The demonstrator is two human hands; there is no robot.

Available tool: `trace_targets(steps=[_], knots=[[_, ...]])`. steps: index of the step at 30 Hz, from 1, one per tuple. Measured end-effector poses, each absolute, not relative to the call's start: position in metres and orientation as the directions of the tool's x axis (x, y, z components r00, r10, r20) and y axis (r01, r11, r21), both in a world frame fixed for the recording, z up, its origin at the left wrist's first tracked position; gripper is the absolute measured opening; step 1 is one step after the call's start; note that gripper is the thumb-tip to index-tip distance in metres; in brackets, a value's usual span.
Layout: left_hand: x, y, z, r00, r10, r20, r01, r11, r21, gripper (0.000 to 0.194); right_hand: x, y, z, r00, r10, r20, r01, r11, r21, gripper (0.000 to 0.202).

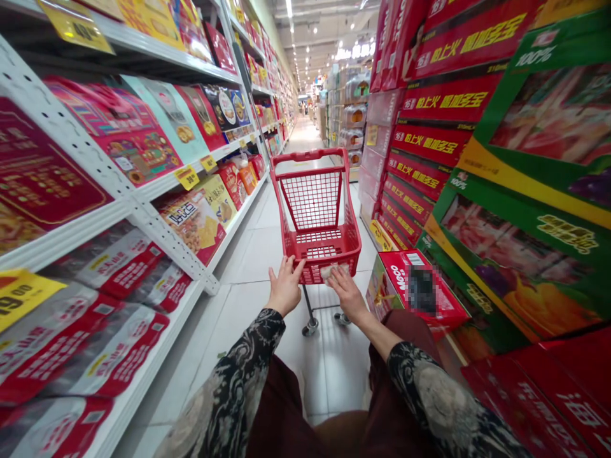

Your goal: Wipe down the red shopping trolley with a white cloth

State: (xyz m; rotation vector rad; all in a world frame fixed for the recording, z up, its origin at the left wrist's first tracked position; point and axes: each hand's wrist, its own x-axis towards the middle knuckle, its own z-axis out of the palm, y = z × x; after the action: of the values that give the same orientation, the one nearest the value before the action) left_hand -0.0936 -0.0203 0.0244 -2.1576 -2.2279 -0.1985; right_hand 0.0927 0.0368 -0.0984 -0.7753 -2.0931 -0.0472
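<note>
White floor is shining beside shelves. My left fingers are resting spread on a red cart; my right fingers are pressing a pale cloth there.

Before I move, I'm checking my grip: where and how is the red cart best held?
I'd grip the red cart at both ends of its near rim, from the near side: the rim runs crosswise, close to the left hand and right hand.
</note>
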Motion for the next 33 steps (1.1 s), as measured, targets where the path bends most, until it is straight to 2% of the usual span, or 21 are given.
trace_targets(steps=[2, 5, 10, 12, 16, 19, 23, 27, 33], knots=[[-0.096, -0.021, 0.025, -0.016, 0.995, 0.100, 0.998, 0.010, 0.063, 0.077, 0.089, 0.033, -0.101, -0.453, 0.497, 0.740, 0.520, 0.822, -0.234, 0.040], [-0.102, -0.022, 0.027, 0.010, 0.996, 0.084, 0.997, -0.016, 0.077, 0.077, 0.082, 0.029, -0.080, -0.439, 0.455, 0.775, 0.474, 0.850, -0.231, 0.036], [-0.110, -0.019, 0.029, -0.019, 0.996, 0.085, 0.984, 0.003, 0.180, 0.080, 0.062, 0.035, -0.036, -0.341, 0.417, 0.842, 0.465, 0.854, -0.234, 0.037], [-0.110, -0.018, 0.030, -0.042, 0.995, 0.089, 0.973, 0.020, 0.228, 0.081, 0.054, 0.038, -0.042, -0.390, 0.420, 0.820, 0.485, 0.850, -0.205, 0.037], [-0.110, -0.019, 0.031, -0.054, 0.994, 0.096, 0.967, 0.027, 0.255, 0.080, 0.048, 0.032, -0.087, -0.545, 0.435, 0.717, 0.489, 0.859, -0.149, 0.034], [-0.112, -0.021, 0.032, -0.050, 0.995, 0.089, 0.964, 0.025, 0.265, 0.079, 0.052, 0.023, -0.109, -0.600, 0.383, 0.702, 0.443, 0.890, -0.107, 0.031], [-0.117, -0.021, 0.031, -0.039, 0.995, 0.097, 0.960, 0.011, 0.278, 0.078, 0.050, 0.019, -0.085, -0.580, 0.306, 0.755, 0.399, 0.915, -0.065, 0.032], [-0.120, -0.020, 0.032, -0.062, 0.994, 0.092, 0.956, 0.033, 0.292, 0.076, 0.036, 0.031, -0.052, -0.537, 0.345, 0.770, 0.438, 0.894, -0.095, 0.036], [-0.121, -0.021, 0.034, -0.059, 0.995, 0.081, 0.962, 0.035, 0.272, 0.077, 0.036, 0.036, -0.083, -0.609, 0.381, 0.696, 0.465, 0.882, -0.076, 0.037]])
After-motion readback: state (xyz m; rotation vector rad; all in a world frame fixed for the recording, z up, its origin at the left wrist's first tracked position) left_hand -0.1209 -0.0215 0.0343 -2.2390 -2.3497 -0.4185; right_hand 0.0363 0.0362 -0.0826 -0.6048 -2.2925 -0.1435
